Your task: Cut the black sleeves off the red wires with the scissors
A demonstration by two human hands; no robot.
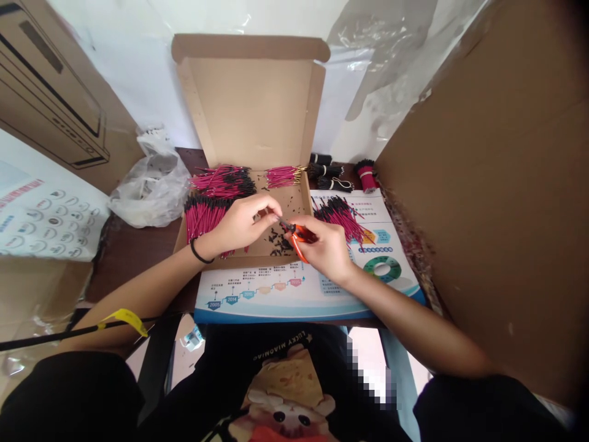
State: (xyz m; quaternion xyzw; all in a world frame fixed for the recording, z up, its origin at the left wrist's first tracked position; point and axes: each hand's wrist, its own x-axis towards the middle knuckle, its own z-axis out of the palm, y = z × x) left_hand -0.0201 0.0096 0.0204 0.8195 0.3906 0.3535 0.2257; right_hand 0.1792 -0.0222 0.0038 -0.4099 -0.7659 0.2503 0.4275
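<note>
My left hand (243, 222) hovers over an open cardboard box (251, 110), fingers pinched on a thin wire whose end meets the tool. My right hand (324, 245) grips small orange-handled cutters (299, 236) at the box's front right corner. Inside the box lie piles of magenta wires with black tips (216, 193), and small black offcuts (280, 242) are scattered under the cutters. Another loose heap of magenta wires (340, 215) rests to the right on a printed sheet (285, 294).
Bundles of black and red wires (340, 175) sit behind the sheet. A crumpled plastic bag (151, 184) lies left of the box. A tall cardboard panel (488, 184) walls the right side; another carton (50, 98) stands at the left.
</note>
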